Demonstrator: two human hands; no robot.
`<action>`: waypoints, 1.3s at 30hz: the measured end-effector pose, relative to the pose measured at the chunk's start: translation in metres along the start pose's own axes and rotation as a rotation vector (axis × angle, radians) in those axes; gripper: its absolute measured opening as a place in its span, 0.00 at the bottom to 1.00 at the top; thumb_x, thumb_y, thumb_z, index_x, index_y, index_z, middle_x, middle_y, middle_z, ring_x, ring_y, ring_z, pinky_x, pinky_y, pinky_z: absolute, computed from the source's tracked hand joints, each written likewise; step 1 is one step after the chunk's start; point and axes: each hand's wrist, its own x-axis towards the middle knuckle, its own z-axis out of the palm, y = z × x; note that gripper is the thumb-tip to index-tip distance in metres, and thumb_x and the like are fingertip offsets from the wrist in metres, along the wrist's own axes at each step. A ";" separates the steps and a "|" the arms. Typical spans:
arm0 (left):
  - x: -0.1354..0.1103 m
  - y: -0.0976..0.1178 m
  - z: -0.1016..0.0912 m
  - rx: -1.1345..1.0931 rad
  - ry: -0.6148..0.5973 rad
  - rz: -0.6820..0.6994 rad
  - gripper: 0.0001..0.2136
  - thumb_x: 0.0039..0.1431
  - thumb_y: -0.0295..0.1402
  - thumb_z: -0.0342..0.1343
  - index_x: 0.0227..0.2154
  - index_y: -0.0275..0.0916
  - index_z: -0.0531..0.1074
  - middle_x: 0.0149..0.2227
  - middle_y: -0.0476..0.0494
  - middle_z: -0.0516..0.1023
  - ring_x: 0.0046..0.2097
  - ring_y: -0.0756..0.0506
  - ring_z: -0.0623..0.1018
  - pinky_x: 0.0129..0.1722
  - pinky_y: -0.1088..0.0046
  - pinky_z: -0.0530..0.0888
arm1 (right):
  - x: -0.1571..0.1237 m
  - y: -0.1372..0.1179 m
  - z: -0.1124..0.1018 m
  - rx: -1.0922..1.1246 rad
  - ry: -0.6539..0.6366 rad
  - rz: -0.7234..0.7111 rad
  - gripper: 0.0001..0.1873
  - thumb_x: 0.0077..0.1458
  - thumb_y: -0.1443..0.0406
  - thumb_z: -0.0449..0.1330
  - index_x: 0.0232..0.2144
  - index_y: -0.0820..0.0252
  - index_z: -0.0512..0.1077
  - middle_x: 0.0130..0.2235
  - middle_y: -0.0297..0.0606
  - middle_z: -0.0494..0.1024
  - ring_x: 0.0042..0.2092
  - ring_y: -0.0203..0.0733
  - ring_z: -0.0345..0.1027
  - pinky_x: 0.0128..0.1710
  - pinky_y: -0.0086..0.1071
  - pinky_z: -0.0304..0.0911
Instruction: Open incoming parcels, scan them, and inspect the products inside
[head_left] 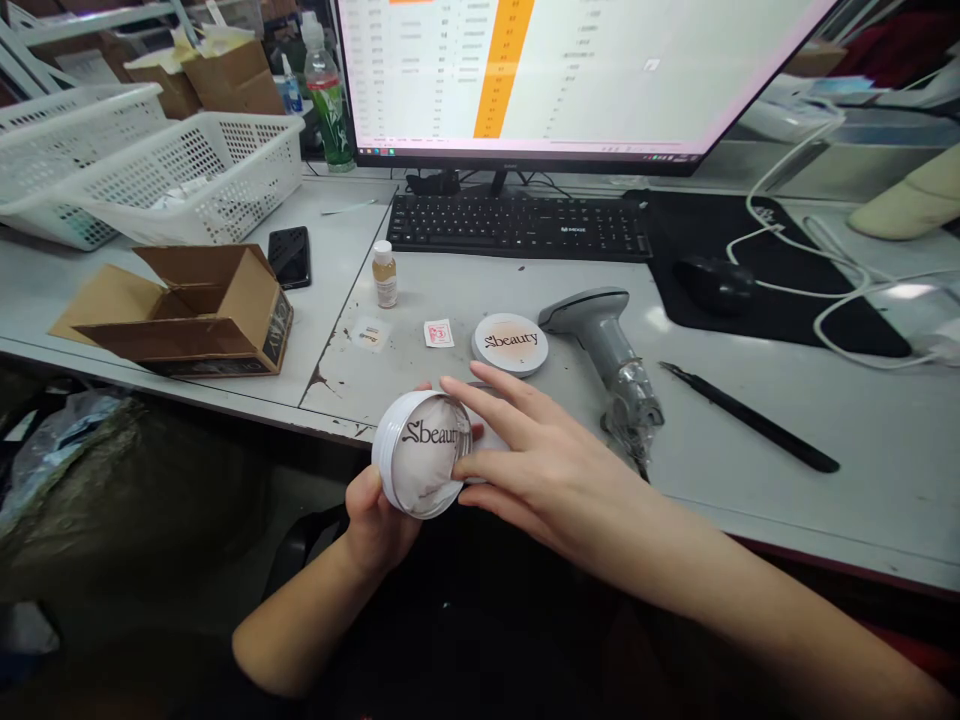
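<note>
My left hand (381, 525) grips an open white round jar (385, 450) from its left side and below, with its mouth tilted toward me. Screw threads show around the jar's rim. Inside lies a pale round insert (427, 465) printed with "beauty" lettering. My right hand (529, 460) reaches over the jar's right rim with its fingers apart, the fingertips touching the insert's right edge. Just beyond the fingers, a white lid (510, 344) with the same lettering rests flat on the desk. Whether the right fingertips pinch anything is partly hidden.
Around the hands lie a barcode scanner (604, 350), a black craft knife (750, 418), a small bottle (385, 275) and a stamped paper square (439, 333). An open cardboard box (187, 345) and a phone (289, 257) sit left; a keyboard (517, 224) stands behind.
</note>
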 end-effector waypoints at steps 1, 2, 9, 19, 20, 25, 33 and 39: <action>0.000 0.000 0.002 0.008 0.021 0.007 0.38 0.51 0.60 0.51 0.61 0.41 0.69 0.58 0.37 0.74 0.65 0.26 0.65 0.61 0.47 0.68 | 0.001 0.001 0.003 0.002 -0.008 -0.001 0.07 0.63 0.64 0.60 0.39 0.54 0.79 0.70 0.44 0.58 0.73 0.61 0.43 0.66 0.63 0.56; 0.001 0.000 0.004 0.017 0.039 0.009 0.39 0.51 0.59 0.51 0.60 0.40 0.69 0.59 0.37 0.74 0.66 0.26 0.65 0.61 0.48 0.68 | 0.001 0.001 0.006 0.014 -0.014 0.000 0.07 0.63 0.64 0.59 0.39 0.54 0.79 0.71 0.44 0.57 0.73 0.61 0.43 0.66 0.63 0.56; 0.001 0.004 0.006 0.005 0.093 0.022 0.38 0.51 0.58 0.51 0.60 0.40 0.69 0.58 0.37 0.75 0.64 0.27 0.67 0.61 0.49 0.68 | -0.001 -0.009 0.002 0.142 0.068 0.074 0.08 0.65 0.68 0.55 0.34 0.57 0.72 0.70 0.45 0.59 0.73 0.58 0.41 0.66 0.61 0.55; 0.001 0.013 0.014 -0.289 -0.024 -0.342 0.32 0.60 0.59 0.48 0.60 0.43 0.69 0.62 0.38 0.72 0.63 0.28 0.68 0.58 0.47 0.68 | 0.015 0.014 -0.006 0.941 0.336 0.589 0.14 0.64 0.53 0.56 0.32 0.54 0.63 0.29 0.31 0.71 0.28 0.37 0.65 0.28 0.31 0.63; 0.001 0.013 0.014 -0.312 -0.036 -0.374 0.33 0.61 0.59 0.48 0.60 0.43 0.69 0.63 0.37 0.70 0.64 0.28 0.67 0.58 0.46 0.68 | 0.019 0.019 -0.003 1.021 0.345 0.618 0.14 0.62 0.52 0.57 0.32 0.54 0.64 0.27 0.30 0.69 0.27 0.36 0.64 0.26 0.30 0.61; 0.000 0.014 0.014 -0.423 -0.075 -0.421 0.33 0.62 0.59 0.48 0.61 0.44 0.68 0.65 0.37 0.68 0.64 0.29 0.68 0.59 0.48 0.67 | 0.023 0.032 0.001 1.260 0.256 0.666 0.24 0.58 0.47 0.62 0.48 0.57 0.71 0.35 0.35 0.77 0.35 0.40 0.73 0.33 0.33 0.68; 0.000 0.010 0.015 -0.494 -0.020 -0.419 0.29 0.65 0.53 0.49 0.64 0.43 0.66 0.64 0.40 0.70 0.65 0.32 0.68 0.59 0.55 0.68 | 0.016 0.027 -0.001 0.928 0.244 0.539 0.23 0.54 0.59 0.68 0.51 0.58 0.77 0.43 0.42 0.82 0.44 0.45 0.76 0.43 0.37 0.72; -0.001 0.009 0.012 -0.458 -0.056 -0.374 0.31 0.63 0.53 0.52 0.63 0.40 0.66 0.65 0.37 0.69 0.65 0.30 0.68 0.61 0.52 0.66 | 0.014 0.025 -0.002 0.719 0.470 0.486 0.16 0.56 0.60 0.67 0.48 0.51 0.79 0.47 0.39 0.81 0.45 0.44 0.75 0.36 0.32 0.72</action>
